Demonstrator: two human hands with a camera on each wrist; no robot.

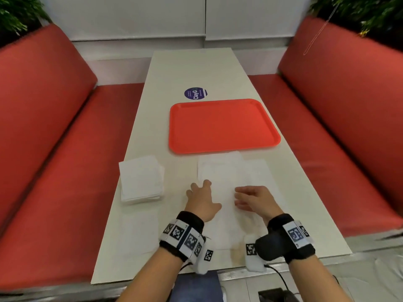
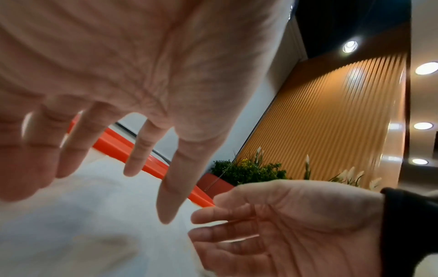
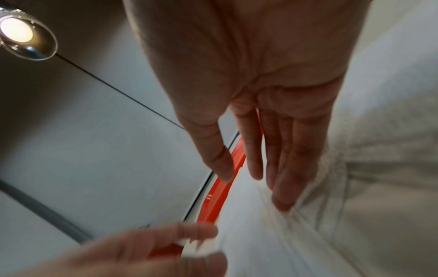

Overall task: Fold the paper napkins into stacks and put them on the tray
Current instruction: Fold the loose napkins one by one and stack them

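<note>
Head view: both hands, left hand (image 1: 201, 200) and right hand (image 1: 254, 200), are laid flat, grip released, on a spread napkin (image 1: 220, 173) before the tray (image 1: 222, 125).

1. From my end the napkin (image 1: 220, 177) spread in front of the tray (image 1: 222, 125) washes out against the surface (image 1: 192, 68); I can't tell its edges or how many layers there are.
2. Can't count the sheets in the napkin stack (image 1: 141, 178) either.
3. The left hand (image 2: 118, 75) fills the left wrist view, blurred, with its outer fingers cut off at the edge.
4. In the right wrist view the left hand's fingers (image 3: 151, 249) are a blur, so I can't tell if they're pinching paper.
5. The right hand (image 1: 254, 200) hides the napkin under it.
</note>
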